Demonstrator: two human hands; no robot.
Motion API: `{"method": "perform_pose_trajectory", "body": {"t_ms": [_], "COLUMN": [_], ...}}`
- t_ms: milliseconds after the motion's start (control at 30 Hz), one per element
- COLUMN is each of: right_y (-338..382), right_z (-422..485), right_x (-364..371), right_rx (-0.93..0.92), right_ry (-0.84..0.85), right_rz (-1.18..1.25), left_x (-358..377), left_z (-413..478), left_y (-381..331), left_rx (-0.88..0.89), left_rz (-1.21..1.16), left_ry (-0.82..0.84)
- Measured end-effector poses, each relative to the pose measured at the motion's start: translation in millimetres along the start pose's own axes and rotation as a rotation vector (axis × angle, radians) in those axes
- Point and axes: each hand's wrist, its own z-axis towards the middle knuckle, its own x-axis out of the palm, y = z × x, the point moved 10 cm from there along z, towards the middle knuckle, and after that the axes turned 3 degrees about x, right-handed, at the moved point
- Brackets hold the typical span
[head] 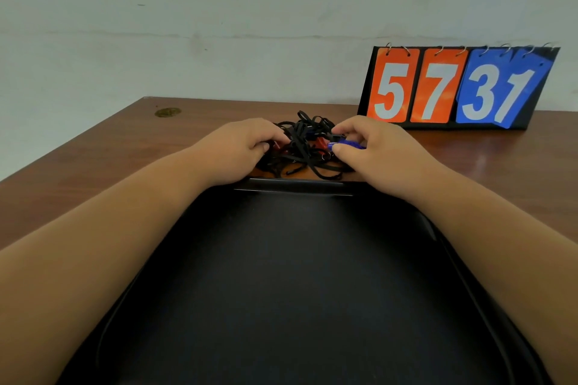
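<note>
A tangled heap of black lanyard straps [301, 147] lies on the brown table [93, 159], with small red pieces [320, 143] and metal rings mixed in. My right hand [372, 150] pinches a small blue piece [345, 144] at the heap's right side. On the left side of the heap my left hand [240, 147] has its fingers curled into the straps beside a red piece [276, 145]. What the left fingers hold is partly hidden.
A large black case [297, 275] lies flat between my forearms, its handle [294, 186] just in front of the heap. A flip scoreboard [459, 87] reading 5 7 3 1 stands at the back right against the pale wall.
</note>
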Motion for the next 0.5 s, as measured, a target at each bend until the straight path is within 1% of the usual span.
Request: {"method": "perform_pose_trajectory", "body": {"t_ms": [100, 233, 500], "right_y": [2.3, 2.0, 0.7], "right_z": [-0.3, 0.2, 0.9], "right_x": [4.5, 8.3, 8.0], "right_rx": [-0.033, -0.052, -0.054], "right_ry": [0.021, 0.048, 0.046], "right_rz": [-0.022, -0.041, -0.025], "left_x": [3.5, 3.5, -6.2], "left_z": [1.4, 5.7, 4.3], "left_y": [3.5, 6.2, 9.8], "left_rx": [-0.026, -0.014, -0.036], "left_rz": [0.012, 0.066, 0.057], "left_ry": [0.031, 0.034, -0.063]}}
